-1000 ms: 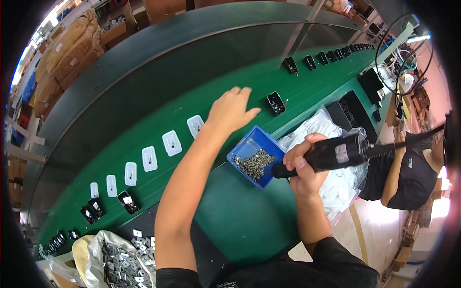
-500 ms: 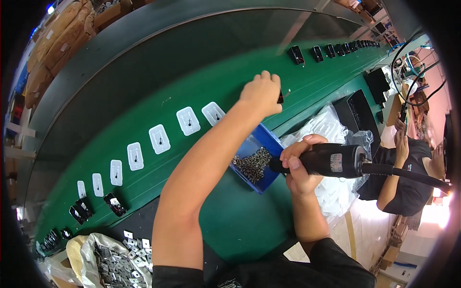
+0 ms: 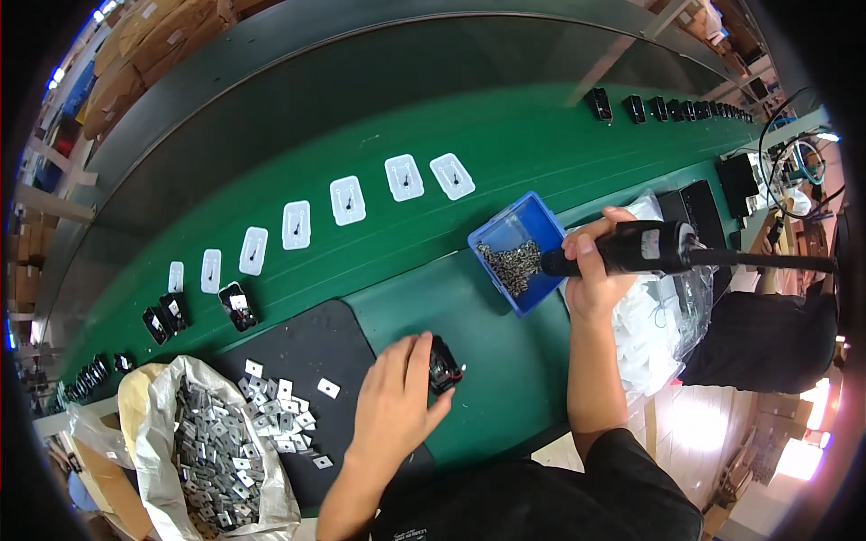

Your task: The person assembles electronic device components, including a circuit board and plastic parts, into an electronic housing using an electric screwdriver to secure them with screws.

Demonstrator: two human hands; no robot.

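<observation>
My left hand (image 3: 394, 397) is closed on the left side of a small open black plastic housing (image 3: 442, 368), with a bit of red wire at its edge. Both are over the green work surface close to me. My right hand (image 3: 595, 275) grips a black electric screwdriver (image 3: 645, 248) near its front end. Its nose points left into a blue bin (image 3: 541, 216), which holds a heap of small screws (image 3: 512, 267). Whether the screwdriver's bit touches the screws is hidden.
Clear plastic trays (image 3: 347, 200), each with a small dark part, line the green belt (image 3: 397, 234). More black housings (image 3: 239, 307) stand left and far right. A sack (image 3: 158, 460) of metal plates (image 3: 216, 451) and loose plates on a black mat (image 3: 334, 343) lie left. White parts in plastic (image 3: 649, 334) lie right.
My left hand has come back from the far belt toward me, bringing the black housing to the near work surface. My right hand still holds the screwdriver at the blue bin. The view has shifted.
</observation>
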